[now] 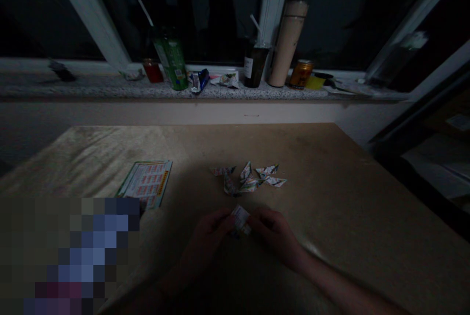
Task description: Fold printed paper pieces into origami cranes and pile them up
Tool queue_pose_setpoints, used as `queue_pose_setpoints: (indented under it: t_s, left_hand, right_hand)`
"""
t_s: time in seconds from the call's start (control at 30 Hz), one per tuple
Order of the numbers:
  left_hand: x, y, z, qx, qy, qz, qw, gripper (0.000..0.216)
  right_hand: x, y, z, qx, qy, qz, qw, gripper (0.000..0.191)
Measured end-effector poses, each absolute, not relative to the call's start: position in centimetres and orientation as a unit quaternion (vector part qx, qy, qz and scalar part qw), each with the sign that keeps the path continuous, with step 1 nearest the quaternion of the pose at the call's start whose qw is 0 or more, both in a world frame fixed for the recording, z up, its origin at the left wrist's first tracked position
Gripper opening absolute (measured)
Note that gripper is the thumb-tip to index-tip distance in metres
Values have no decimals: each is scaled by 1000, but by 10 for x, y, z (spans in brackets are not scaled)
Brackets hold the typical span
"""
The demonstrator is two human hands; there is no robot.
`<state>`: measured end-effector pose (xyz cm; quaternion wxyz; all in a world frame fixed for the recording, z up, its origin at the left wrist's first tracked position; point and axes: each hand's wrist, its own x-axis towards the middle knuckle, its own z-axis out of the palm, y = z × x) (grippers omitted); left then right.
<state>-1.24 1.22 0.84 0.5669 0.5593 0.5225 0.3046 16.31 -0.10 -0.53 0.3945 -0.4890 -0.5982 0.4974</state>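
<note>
Both hands meet near the table's front edge over a small folded piece of printed paper point(241, 219). My left hand point(209, 236) pinches its left side and my right hand point(275, 234) pinches its right side, fingers curled. Just beyond them lies a cluster of several small folded paper shapes point(249, 178) on the tan table point(330, 168). The room is dim, so the fold details are hard to see.
A printed flyer point(147, 183) lies flat at left. On the stone windowsill point(91, 87) stand a green bottle point(172, 63), a red cup point(153, 71), a dark cup with straw point(254, 65), a tall beige tumbler point(287, 43), a can point(301, 73) and wrappers point(198, 81).
</note>
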Motion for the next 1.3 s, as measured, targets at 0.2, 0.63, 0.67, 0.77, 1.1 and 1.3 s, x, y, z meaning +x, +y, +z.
queue_pose_setpoints:
  t_s: [0.2, 0.63, 0.67, 0.77, 1.1, 1.3]
  left_hand:
    - [-11, 12, 13, 567, 503, 292, 584, 26]
    - [-16, 13, 11, 556, 509, 300, 585, 28]
    - [-16, 13, 10, 549, 528, 302, 573, 29]
    - [-17, 11, 7, 522, 585, 318, 533, 32]
    - [-21, 12, 1, 514, 573, 318, 554, 38]
    - [-19, 5, 10, 563, 460, 391, 565, 32]
  right_hand:
    - [162, -5, -9, -492, -612, 485, 386, 30]
    - [167, -13, -7, -358, -730, 398, 425, 54]
    - [167, -12, -8, -361, -726, 397, 429, 54]
    - [167, -11, -8, -369, -717, 390, 444, 53]
    - [168, -9, -5, -392, -699, 423, 423, 31]
    - [170, -7, -5, -415, -673, 413, 452, 21]
